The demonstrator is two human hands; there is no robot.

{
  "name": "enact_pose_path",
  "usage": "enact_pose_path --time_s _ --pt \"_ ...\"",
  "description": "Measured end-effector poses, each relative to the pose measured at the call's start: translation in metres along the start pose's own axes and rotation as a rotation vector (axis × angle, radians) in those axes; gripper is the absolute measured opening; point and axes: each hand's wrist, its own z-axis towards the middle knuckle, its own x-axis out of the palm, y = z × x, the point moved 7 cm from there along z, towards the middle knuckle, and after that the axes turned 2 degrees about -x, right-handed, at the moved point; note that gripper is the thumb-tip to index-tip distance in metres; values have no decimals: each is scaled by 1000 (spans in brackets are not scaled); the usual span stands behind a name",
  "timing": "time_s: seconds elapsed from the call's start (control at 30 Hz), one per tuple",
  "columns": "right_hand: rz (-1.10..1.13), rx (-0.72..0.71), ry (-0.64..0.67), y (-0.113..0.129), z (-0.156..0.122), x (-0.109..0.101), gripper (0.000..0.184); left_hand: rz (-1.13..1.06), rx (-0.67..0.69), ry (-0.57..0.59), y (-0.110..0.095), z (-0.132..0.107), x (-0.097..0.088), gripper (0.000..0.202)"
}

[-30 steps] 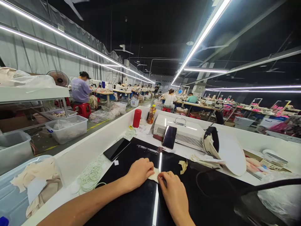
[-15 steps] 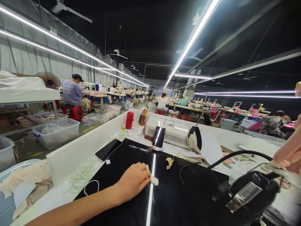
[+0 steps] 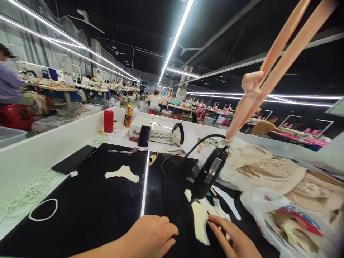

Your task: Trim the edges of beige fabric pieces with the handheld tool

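My left hand (image 3: pixel 150 236) rests knuckles-up on the black mat (image 3: pixel 88 215) with its fingers curled under and nothing visible in them. My right hand (image 3: pixel 233 240) lies beside it, fingers stretched out, fingertips touching the edge of a long cream fabric piece (image 3: pixel 200 222). Just above that piece hangs a black corded hand tool (image 3: pixel 208 175), suspended from a pink strap (image 3: pixel 268 64). Another cream cut piece (image 3: pixel 123 173) lies alone on the mat's left half, away from both hands.
A heap of beige fabric (image 3: pixel 268 172) and a plastic bag (image 3: pixel 290 222) fill the right side. A dark phone (image 3: pixel 73 159), a pen (image 3: pixel 118 152), a red canister (image 3: pixel 108 121), a bottle (image 3: pixel 128 115) and a white machine box (image 3: pixel 156 130) sit farther back. Other people work at distant tables.
The view has swung right. My left hand let go of the small cream piece, which now lies on the left mat. Both hands have come to another cream piece under the hanging tool.
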Motion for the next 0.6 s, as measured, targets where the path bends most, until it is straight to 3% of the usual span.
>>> enact_pose_path --time_s 0.1,0.27,0.6 --pt "-35 -29 -2 10 -2 13 48 114 41 67 -20 18 18 17" --pt "-50 -17 64 18 -7 35 44 205 41 105 -34 38 38 19" --pt "82 117 114 10 -9 39 32 251 -62 140 -35 45 37 30"
